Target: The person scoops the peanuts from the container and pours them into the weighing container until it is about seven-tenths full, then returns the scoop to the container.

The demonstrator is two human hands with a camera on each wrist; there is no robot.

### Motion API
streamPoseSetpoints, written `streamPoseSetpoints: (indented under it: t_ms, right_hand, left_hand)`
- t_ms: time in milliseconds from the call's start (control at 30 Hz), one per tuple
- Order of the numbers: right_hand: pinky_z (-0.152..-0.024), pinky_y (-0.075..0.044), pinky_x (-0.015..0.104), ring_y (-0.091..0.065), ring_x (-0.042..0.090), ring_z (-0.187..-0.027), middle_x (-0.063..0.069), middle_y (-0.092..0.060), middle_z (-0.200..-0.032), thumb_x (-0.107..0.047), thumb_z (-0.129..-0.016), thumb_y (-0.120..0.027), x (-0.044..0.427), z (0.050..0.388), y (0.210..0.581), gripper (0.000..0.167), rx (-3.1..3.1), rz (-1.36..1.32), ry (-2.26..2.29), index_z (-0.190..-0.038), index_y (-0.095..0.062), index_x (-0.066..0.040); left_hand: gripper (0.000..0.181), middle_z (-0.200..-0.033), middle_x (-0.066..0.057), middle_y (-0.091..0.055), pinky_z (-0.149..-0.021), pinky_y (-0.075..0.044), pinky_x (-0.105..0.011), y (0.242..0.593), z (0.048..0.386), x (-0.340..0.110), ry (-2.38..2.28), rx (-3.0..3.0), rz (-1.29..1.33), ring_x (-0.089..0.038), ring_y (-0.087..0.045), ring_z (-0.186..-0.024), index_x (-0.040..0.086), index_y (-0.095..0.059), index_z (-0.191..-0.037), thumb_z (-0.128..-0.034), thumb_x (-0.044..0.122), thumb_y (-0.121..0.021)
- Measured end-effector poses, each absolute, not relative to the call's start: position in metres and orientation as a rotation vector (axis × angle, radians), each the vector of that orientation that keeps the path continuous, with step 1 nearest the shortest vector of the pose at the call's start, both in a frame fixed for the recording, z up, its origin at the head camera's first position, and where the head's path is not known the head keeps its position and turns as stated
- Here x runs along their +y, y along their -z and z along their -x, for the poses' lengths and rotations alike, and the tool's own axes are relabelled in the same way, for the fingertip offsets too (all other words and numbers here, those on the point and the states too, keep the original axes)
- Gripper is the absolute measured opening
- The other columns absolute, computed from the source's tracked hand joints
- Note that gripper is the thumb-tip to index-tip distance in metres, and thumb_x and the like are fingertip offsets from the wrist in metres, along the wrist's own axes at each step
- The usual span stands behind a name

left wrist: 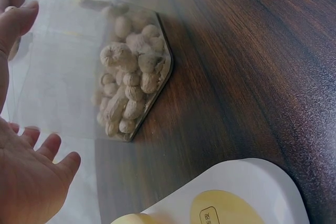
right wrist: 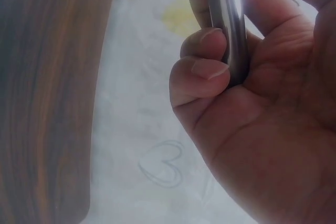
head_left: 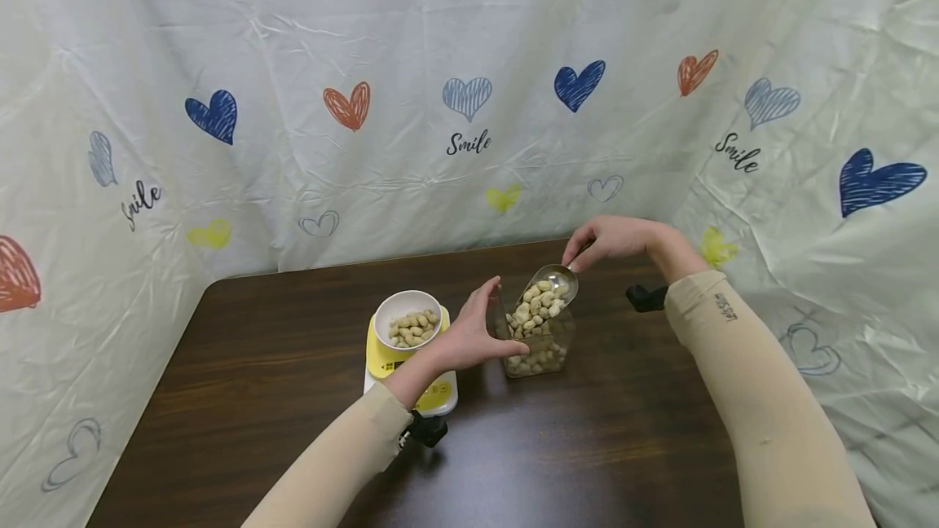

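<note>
A clear plastic container [head_left: 539,365] holds peanuts in their shells. My left hand [head_left: 473,336] spans it, thumb at the near side and fingers at the far left side; the left wrist view shows this hand [left wrist: 31,171] around the wall of the container [left wrist: 63,66]. In my right hand [head_left: 609,241] is the handle of a metal scoop [head_left: 563,277], tilted down over the container's mouth with peanuts [head_left: 539,300] at it. Up close, the right fingers [right wrist: 202,80] curl round the shiny scoop handle [right wrist: 231,19].
Left of the container stands a yellow and white kitchen scale [head_left: 436,402], partly hidden by the left forearm. A white bowl [head_left: 389,300] with peanuts sits on it. The dark wooden table [head_left: 279,398] meets a white curtain [head_left: 411,210] with printed hearts behind.
</note>
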State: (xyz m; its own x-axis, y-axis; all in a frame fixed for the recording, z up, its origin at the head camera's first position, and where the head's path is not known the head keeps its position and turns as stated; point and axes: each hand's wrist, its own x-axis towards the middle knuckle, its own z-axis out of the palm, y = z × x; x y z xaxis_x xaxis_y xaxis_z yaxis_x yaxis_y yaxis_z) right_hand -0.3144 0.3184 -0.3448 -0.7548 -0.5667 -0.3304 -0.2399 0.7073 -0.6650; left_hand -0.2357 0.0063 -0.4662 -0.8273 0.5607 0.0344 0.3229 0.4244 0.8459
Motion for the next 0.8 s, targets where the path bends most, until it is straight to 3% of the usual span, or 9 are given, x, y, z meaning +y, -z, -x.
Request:
streamPoseSetpoints:
  t_ms: [300,567,800]
  right_hand:
    - [-0.093,-0.050,0.039,-0.062,0.024,-0.107,0.005,-0.071,-0.112,-0.025,-0.093,-0.078,0.324,0.309,0.352,0.025,2.412,0.595,0.886,-0.113,-0.077,-0.010]
    - [-0.091,-0.051,0.041,-0.063,0.024,-0.106,0.006,-0.070,-0.114,-0.027,-0.094,-0.077,0.325,0.306,0.355,0.026,2.447,0.607,0.925,-0.115,-0.077,-0.011]
    - [-0.093,-0.051,0.041,-0.062,0.024,-0.111,0.004,-0.069,-0.120,-0.031,-0.095,-0.076,0.317,0.302,0.351,0.028,2.491,0.607,0.912,-0.117,-0.077,-0.015]
  left_hand:
    - [0.124,-0.166,-0.004,-0.020,-0.114,-0.033,-0.047,0.469,0.236,0.005,-1.360,2.395,-0.771,-0.020,-0.027,-0.149,0.027,-0.002,-0.166,-0.0788,0.049,-0.087]
    - [0.131,-0.170,0.001,-0.008,-0.118,-0.026,-0.049,0.465,0.233,-0.005,-1.343,2.406,-0.812,-0.018,-0.011,-0.154,0.033,0.012,-0.163,-0.0783,0.054,-0.086]
    - [0.120,-0.167,0.006,-0.017,-0.119,-0.026,-0.043,0.445,0.229,-0.042,-1.439,2.437,-0.901,-0.016,-0.022,-0.151,0.032,0.000,-0.165,-0.0818,0.050,-0.085]
